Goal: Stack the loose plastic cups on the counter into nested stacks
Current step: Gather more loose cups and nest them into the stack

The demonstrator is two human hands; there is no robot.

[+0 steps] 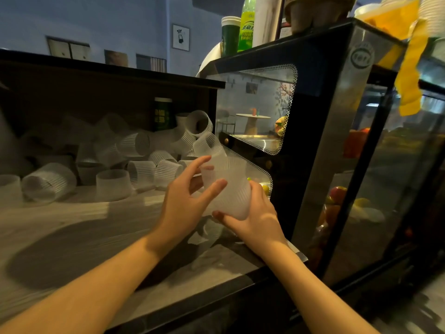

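- Both hands grasp one ribbed translucent cup (228,189) in mid-air, just right of the frame's centre, above the bench (72,237).
- Right hand (255,213): its grip is clenched round the cup's lower end from below and from the right, with the fingertips showing under the base.
- Left hand (185,201): its grip grasps the same cup from the left, thumb laid across the ribbed wall and fingers reaching to the rim at the upper end; the other fingers are spread rather than tightly curled.
- Whether the held piece is a single cup or several already nested cannot be told; the plastic is blurred and see-through.
- Just above the held cup, another ribbed cup (208,143) lies tilted at the near edge of the pile.
- Loose cups (134,150) are heaped across the left and centre of the frame at the back of the bench, lying on their sides, tilted or mouth down; one overturned cup (112,184) stands in front of the heap and one sideways cup (48,185) lies at the left.
- A dark green container (163,114) stands behind the heap against a dark shelf wall.
- A glass display case (337,116) fills the right of the frame, touching the bench's right end; a green bottle (246,25) and a green cup (230,34) stand on top of it.
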